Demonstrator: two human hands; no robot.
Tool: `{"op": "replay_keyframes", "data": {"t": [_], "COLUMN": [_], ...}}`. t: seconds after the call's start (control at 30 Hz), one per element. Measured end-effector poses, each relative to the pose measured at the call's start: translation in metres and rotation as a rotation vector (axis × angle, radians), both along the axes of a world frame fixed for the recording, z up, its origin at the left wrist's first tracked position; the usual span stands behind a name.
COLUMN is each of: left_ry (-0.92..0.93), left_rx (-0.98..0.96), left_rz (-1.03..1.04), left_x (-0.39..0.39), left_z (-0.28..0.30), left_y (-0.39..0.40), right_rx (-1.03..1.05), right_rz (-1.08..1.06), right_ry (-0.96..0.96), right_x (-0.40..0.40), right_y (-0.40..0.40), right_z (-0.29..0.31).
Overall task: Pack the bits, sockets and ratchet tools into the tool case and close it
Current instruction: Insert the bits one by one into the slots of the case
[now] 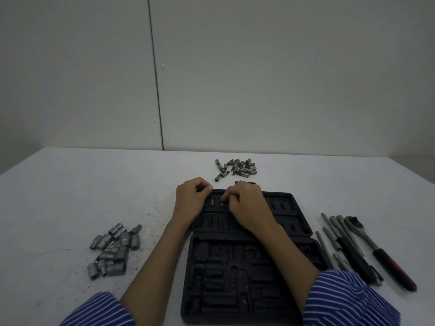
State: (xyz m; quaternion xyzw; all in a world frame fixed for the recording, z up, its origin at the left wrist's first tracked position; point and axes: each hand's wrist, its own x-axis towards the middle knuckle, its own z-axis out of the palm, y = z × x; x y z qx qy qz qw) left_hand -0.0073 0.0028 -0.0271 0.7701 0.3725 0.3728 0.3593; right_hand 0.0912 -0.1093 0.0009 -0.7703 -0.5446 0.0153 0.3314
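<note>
Left hand (191, 200) curled at tool case (292, 209) far edge (contents unclear); right hand (247, 203) pinching bit (222, 203) into slot.

The black tool case (249, 250) lies open and flat, its moulded slots mostly unfilled. Two small silver bits (216, 203) stand seated in the far-left row of the case's far half. Beyond the case's far edge lies a loose heap of bits (236, 167). Left of the case sits a pile of grey sockets (114, 249). Right of the case lie the ratchet (379, 251), its handle red and black, and several extension bars (339, 241) side by side.
</note>
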Motion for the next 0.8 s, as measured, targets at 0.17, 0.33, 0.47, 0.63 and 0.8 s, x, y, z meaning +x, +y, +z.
{"op": "replay_keyframes", "data": {"t": [0.17, 0.33, 0.47, 0.63, 0.8], "left_ry": [-0.013, -0.016, -0.001, -0.009, -0.015], "left_rx": [-0.001, -0.005, 0.002, 0.001, 0.002], "left_rz": [-0.004, 0.009, 0.016, 0.02, 0.013], "left_x": [-0.0017, -0.0016, -0.0009, -0.0004, -0.0006], "left_z": [0.0014, 0.0007, 0.0011, 0.0006, 0.0006], "left_y": [0.0005, 0.0001, 0.0005, 0.0002, 0.0003], "right_rx": [0.034, -0.039, -0.066, -0.063, -0.013], "right_rz": [-0.026, -0.027, -0.028, -0.035, -0.055], "right_ry": [-0.011, -0.05, -0.046, -0.058, -0.079], "right_x": [0.0005, -0.0014, -0.0018, -0.0013, 0.0002], "right_y": [-0.0013, -0.0033, -0.0038, -0.0032, -0.0012], "right_z": [0.0002, 0.0035, 0.0047, 0.0043, 0.0006]}}
